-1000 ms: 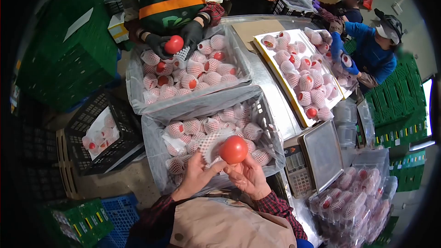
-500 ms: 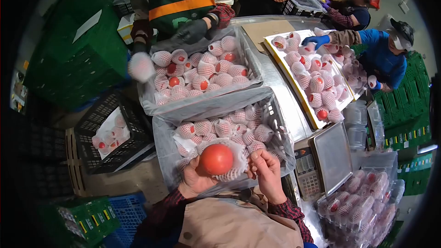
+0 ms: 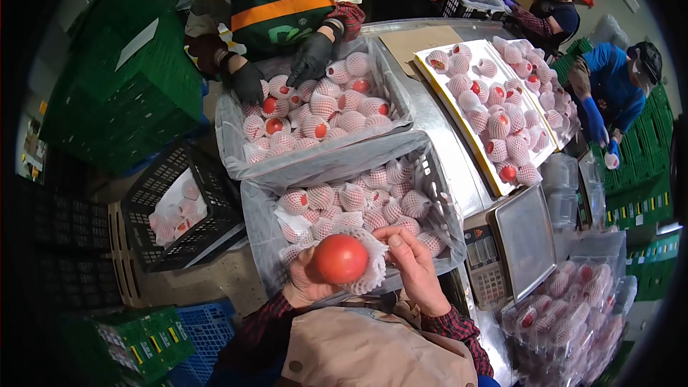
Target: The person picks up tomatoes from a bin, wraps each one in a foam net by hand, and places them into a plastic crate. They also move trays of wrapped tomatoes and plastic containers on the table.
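Observation:
A red tomato (image 3: 341, 259) rests in my left hand (image 3: 304, 283), whose fingers curl around its left side and underneath. A white foam net (image 3: 373, 269) sits around the tomato's right and lower side, leaving its top bare. My right hand (image 3: 414, 272) pinches the upper right edge of that net between thumb and fingers. Right behind my hands stands a crate with a translucent plastic liner (image 3: 259, 233). Many net-wrapped tomatoes (image 3: 351, 198) lie inside it.
Across from me, a co-worker's black-gloved hands (image 3: 313, 57) reach into a second lined crate (image 3: 308, 161). A scale (image 3: 527, 247) is at right, beside stacked clear packs (image 3: 566, 308). A white tray (image 3: 469, 147) holds wrapped tomatoes. A black crate (image 3: 154, 244) stands at left.
My right hand has shifted slightly up and left with the net's edge. The co-worker opposite has put a wrapped tomato down into the far crate. The blue-gloved person has drawn back from the tray.

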